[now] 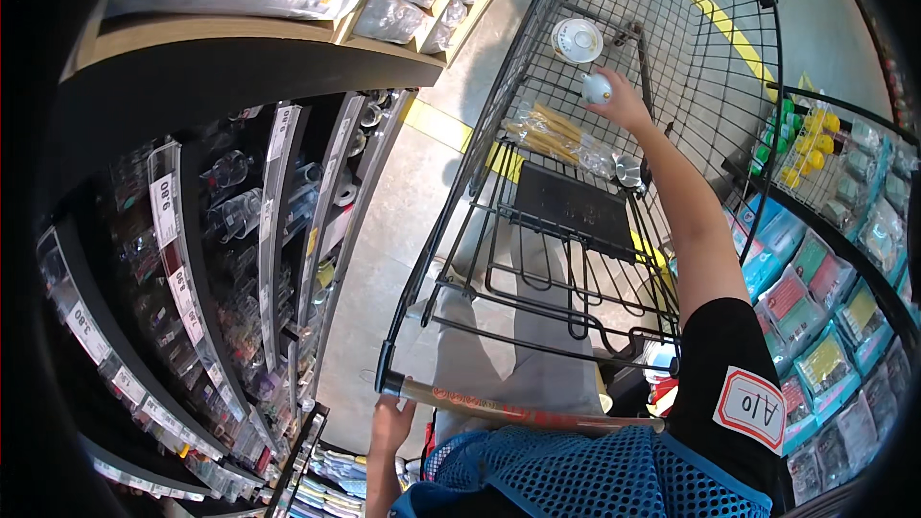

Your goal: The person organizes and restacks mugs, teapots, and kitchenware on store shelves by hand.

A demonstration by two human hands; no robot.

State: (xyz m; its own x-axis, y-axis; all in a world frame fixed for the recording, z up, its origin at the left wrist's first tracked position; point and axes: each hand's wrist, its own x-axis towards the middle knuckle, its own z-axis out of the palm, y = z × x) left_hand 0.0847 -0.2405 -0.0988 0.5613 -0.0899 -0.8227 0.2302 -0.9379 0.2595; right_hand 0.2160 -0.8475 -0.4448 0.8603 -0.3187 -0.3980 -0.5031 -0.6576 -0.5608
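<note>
A black wire shopping cart [537, 86] sits in a shop aisle. Deep inside it, the right hand [624, 101] grips a small white rounded jar [596, 87], not yet set down, beside a white round lid [577, 39] and clear-bagged sticks [552, 134]. The left hand [391, 422] clasps the cart's handle [508, 410].

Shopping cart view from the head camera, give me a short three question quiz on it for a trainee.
1. True or false: the right hand holds a small white rounded object inside the shopping cart.
2. What does the left hand grip?
A. a shelf edge
B. the cart handle
C. a bag
3. Fill in: a clear packet of yellowish sticks lies on the cart's ____.

Key: 1 true; 2 B; 3 wire floor.
</note>
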